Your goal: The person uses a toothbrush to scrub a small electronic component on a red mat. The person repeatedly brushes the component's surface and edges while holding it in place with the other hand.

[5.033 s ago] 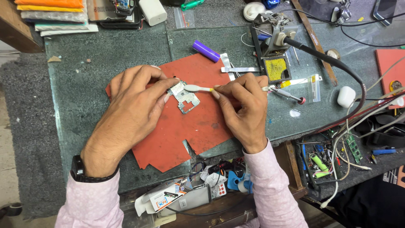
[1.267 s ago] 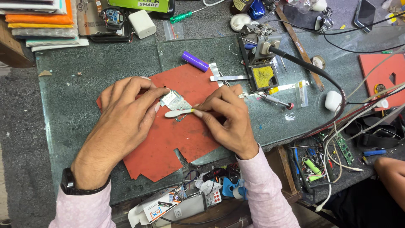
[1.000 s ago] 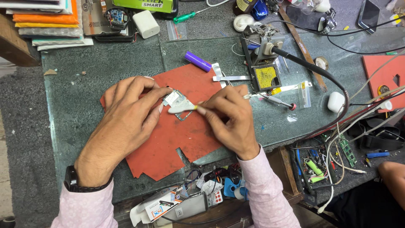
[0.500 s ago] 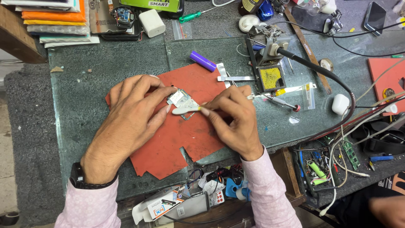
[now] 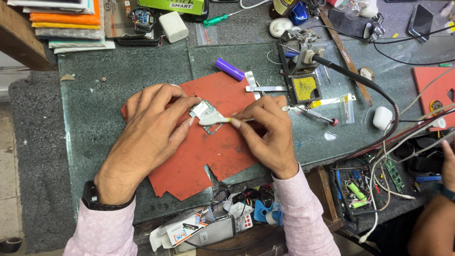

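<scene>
Centrally, circuit board [image 5: 203,110] under left fingers [image 5: 187,103] — brush [image 5: 215,120] in right hand [image 5: 268,132]

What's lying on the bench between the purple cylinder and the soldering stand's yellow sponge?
In the head view, flat metal tweezers lie between the purple cylinder and the yellow sponge, partly on the red mat.

The left hand [image 5: 151,125] covers part of the small circuit board [image 5: 203,110]; another person's forearm [image 5: 433,223] is cut off at the right edge.
</scene>
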